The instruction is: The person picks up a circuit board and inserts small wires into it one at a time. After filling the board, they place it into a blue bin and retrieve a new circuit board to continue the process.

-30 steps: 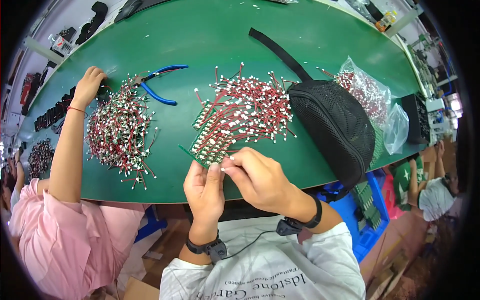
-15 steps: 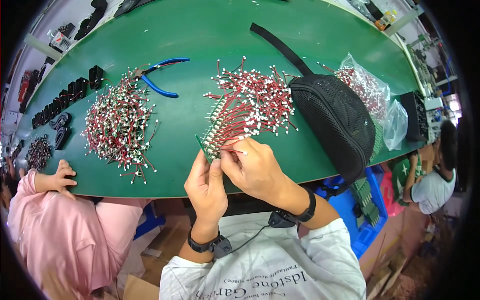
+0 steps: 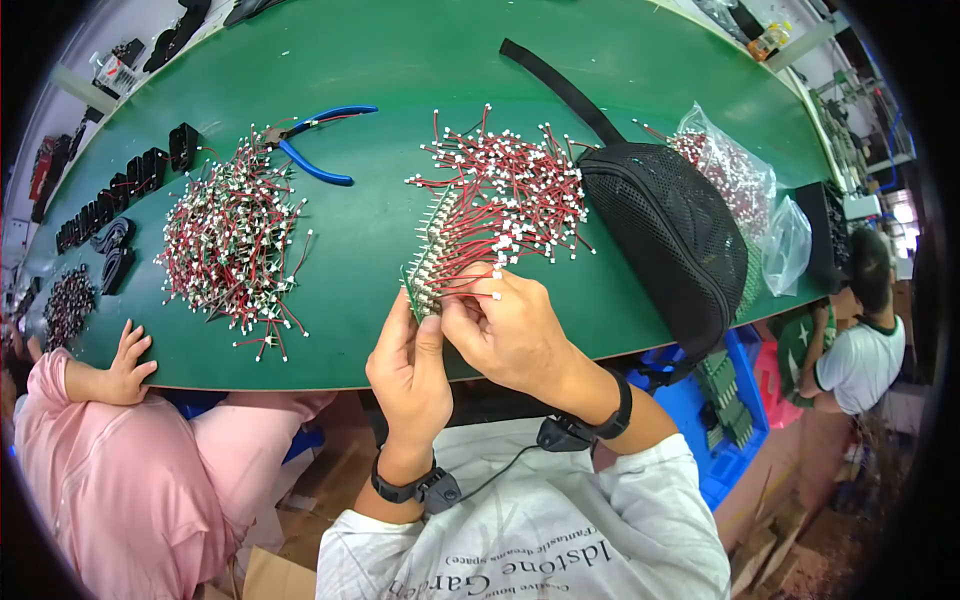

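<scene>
My left hand (image 3: 410, 362) pinches the near end of a narrow green circuit board strip (image 3: 425, 268). A row of small pale connectors runs along the strip, and red wire leads trail off to its right. My right hand (image 3: 508, 325) is closed at the same near end, fingertips on a red wire lead with a white plug (image 3: 495, 296). What lies between its fingertips is partly hidden. Just beyond, touching the strip's leads, spreads a heap of loose red wire leads (image 3: 540, 185) with white plugs.
Left of my hands lies a pile of wired connector pieces (image 3: 230, 240), with blue-handled pliers (image 3: 320, 176) at its far edge. A black mesh pouch (image 3: 660, 235) and a clear bag of leads (image 3: 735, 165) stand right. A co-worker's hand (image 3: 128, 370) rests on the table's near left edge.
The strip's near end has turned slightly in my left hand, so less of its green edge shows. The co-worker's left-side hand has shifted slightly. Both my hands stay at the strip.
</scene>
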A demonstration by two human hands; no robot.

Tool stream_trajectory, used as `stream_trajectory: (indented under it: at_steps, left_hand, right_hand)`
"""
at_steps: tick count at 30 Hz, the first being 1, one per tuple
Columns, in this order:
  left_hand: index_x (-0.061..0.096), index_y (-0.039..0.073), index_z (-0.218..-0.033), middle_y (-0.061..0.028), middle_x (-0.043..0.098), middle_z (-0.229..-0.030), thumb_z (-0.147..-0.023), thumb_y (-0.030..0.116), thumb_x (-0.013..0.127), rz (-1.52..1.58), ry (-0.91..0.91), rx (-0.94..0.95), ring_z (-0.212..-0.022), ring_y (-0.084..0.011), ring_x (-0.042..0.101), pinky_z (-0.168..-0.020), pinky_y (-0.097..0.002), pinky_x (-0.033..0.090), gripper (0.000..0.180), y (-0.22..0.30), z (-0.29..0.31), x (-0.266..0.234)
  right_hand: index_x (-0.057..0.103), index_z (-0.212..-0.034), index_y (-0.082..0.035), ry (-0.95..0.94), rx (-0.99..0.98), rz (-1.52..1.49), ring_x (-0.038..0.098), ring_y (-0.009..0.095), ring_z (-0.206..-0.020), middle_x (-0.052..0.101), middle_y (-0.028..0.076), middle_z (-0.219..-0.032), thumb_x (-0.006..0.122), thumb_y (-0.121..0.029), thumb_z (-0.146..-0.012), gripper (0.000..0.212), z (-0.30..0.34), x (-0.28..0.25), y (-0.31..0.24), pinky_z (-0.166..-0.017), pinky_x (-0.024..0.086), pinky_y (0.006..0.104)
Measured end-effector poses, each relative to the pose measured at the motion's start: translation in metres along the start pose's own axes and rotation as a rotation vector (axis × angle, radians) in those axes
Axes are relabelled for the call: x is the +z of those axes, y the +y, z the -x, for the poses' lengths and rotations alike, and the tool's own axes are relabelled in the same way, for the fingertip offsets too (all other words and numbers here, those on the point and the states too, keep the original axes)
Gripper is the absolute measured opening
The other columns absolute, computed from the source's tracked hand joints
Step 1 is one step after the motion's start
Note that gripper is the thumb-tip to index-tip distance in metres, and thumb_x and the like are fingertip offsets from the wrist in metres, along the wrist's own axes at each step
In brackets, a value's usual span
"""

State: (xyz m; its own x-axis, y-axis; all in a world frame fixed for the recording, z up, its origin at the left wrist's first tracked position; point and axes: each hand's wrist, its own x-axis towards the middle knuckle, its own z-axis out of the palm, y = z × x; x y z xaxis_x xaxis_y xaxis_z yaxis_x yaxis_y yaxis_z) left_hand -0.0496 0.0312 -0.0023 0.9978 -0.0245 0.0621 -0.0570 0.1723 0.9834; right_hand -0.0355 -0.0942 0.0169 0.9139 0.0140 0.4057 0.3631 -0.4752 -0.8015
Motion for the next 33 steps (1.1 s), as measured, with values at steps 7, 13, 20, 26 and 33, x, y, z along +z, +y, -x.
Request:
stream_trajectory:
  at_steps: [7, 13, 20, 26, 33]
  left_hand:
    - [0.052, -0.01, -0.128, -0.0136, 0.067, -0.11, -0.096, 0.001, 0.054, -0.206, -0.012, 0.076, -0.098, -0.0131, 0.061, -0.086, -0.0268, 0.048, 0.035, -0.002, 0.002, -0.007]
    - [0.056, -0.009, -0.124, -0.0146, 0.069, -0.105, -0.094, 0.0, 0.055, -0.294, -0.021, 0.105, -0.091, -0.0133, 0.063, -0.081, -0.027, 0.05, 0.032, 0.002, 0.001, -0.01]
    - [0.055, -0.012, -0.123, -0.013, 0.068, -0.107, -0.095, 0.002, 0.056, -0.253, -0.039, 0.033, -0.095, -0.0132, 0.062, -0.085, -0.0263, 0.048, 0.032, -0.004, 0.0, -0.011]
    - [0.053, -0.008, -0.123, -0.011, 0.061, -0.118, -0.099, 0.007, 0.05, 0.249, 0.082, -0.068, -0.107, -0.017, 0.06, -0.097, -0.0337, 0.05, 0.028, -0.004, -0.007, -0.02]
    - [0.051, -0.008, -0.125, -0.0126, 0.06, -0.12, -0.1, 0.007, 0.049, 0.25, 0.068, -0.079, -0.107, -0.0191, 0.061, -0.097, -0.0357, 0.051, 0.029, -0.005, -0.011, -0.03]
  right_hand:
    - [0.062, -0.085, 0.003, -0.087, -0.019, 0.046, 0.061, 0.028, -0.06, 0.062, 0.013, -0.076, 0.063, 0.002, -0.078, 0.007, -0.002, -0.007, -0.004, -0.054, 0.049, 0.0359]
    - [0.063, -0.084, 0.003, -0.122, -0.039, 0.066, 0.062, 0.031, -0.064, 0.062, 0.015, -0.076, 0.062, 0.002, -0.08, 0.004, -0.001, -0.015, -0.01, -0.057, 0.049, 0.0367]
    - [0.062, -0.087, 0.001, -0.106, 0.02, -0.023, 0.064, 0.033, -0.071, 0.065, 0.015, -0.082, 0.063, 0.001, -0.081, 0.006, 0.002, -0.011, 0.002, -0.063, 0.052, 0.0394]
    - [0.069, -0.093, -0.004, -0.011, -0.087, 0.203, 0.06, 0.024, -0.065, 0.062, 0.01, -0.075, 0.071, 0.002, -0.074, 0.02, 0.003, -0.077, 0.02, -0.059, 0.049, 0.0328]
    - [0.067, -0.083, -0.006, -0.086, -0.095, 0.516, 0.058, 0.024, -0.075, 0.053, 0.006, -0.084, 0.073, 0.002, -0.07, 0.017, 0.013, -0.115, 0.057, -0.063, 0.049, 0.033]
